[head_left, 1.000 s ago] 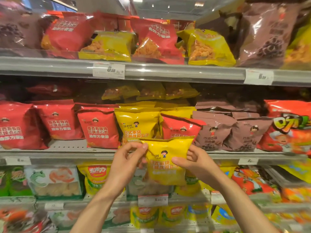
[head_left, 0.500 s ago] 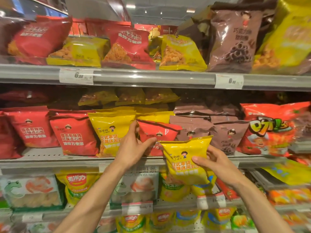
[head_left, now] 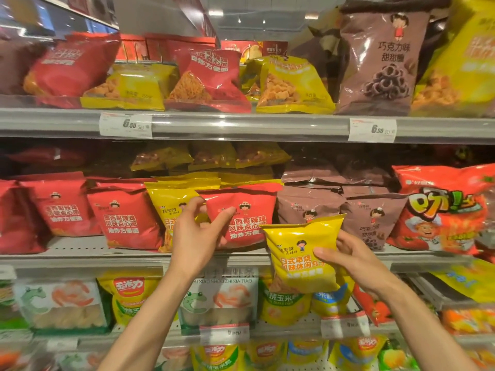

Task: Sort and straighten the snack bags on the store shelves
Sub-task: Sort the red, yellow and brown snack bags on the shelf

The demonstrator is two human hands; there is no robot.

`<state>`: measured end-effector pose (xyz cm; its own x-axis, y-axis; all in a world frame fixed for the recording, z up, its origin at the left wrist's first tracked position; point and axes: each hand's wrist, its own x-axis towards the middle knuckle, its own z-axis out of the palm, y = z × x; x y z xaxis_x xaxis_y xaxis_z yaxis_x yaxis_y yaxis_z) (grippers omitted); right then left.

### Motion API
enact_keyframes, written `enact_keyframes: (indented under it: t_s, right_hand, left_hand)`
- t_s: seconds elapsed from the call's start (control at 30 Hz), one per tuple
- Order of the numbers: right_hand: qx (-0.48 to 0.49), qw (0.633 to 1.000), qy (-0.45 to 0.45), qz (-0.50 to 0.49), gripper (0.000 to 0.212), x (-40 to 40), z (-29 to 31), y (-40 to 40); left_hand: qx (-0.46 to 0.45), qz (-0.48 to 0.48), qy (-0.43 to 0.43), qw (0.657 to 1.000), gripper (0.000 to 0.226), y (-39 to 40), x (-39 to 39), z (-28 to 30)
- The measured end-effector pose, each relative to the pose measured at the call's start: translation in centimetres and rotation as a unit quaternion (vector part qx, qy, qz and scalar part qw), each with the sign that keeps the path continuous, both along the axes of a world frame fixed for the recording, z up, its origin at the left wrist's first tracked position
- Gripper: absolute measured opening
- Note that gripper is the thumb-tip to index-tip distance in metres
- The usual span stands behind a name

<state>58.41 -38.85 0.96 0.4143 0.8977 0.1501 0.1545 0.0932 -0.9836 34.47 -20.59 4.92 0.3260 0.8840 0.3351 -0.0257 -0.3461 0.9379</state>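
Observation:
My right hand (head_left: 351,261) holds a yellow snack bag (head_left: 301,253) in front of the middle shelf's edge, thumb across its front. My left hand (head_left: 199,231) grips the left side of a red snack bag (head_left: 250,215) that stands on the middle shelf (head_left: 80,257) between a yellow bag (head_left: 167,207) and brown bags (head_left: 308,207). More red bags (head_left: 126,218) stand to the left in the same row.
The top shelf (head_left: 241,124) carries tilted red, yellow and brown bags (head_left: 380,62). A large orange-red bag (head_left: 442,210) stands at the right of the middle shelf. Lower shelves hold shrimp-cracker boxes (head_left: 59,303) and yellow corn snack bags (head_left: 284,303). Price tags (head_left: 126,125) hang on the rails.
My left hand let go of the yellow bag and moved up to the red bag on the middle shelf. My right hand carried the yellow bag to the right.

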Motion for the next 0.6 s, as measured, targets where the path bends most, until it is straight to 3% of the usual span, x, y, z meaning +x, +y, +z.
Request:
enact_keyframes:
  t_s: [0.2,0.6]
  right_hand:
    - [0.004,1.0,0.013,-0.004,0.043,-0.3,-0.1,0.2]
    - [0.1,0.991,-0.008,-0.086,0.024,-5.1,1.3,7.6]
  left_hand:
    - [0.0,0.033,-0.008,0.999,0.052,0.4,-3.5,0.6]
    - [-0.02,0.065,-0.017,0.998,0.029,2.7,-9.3,-0.7]
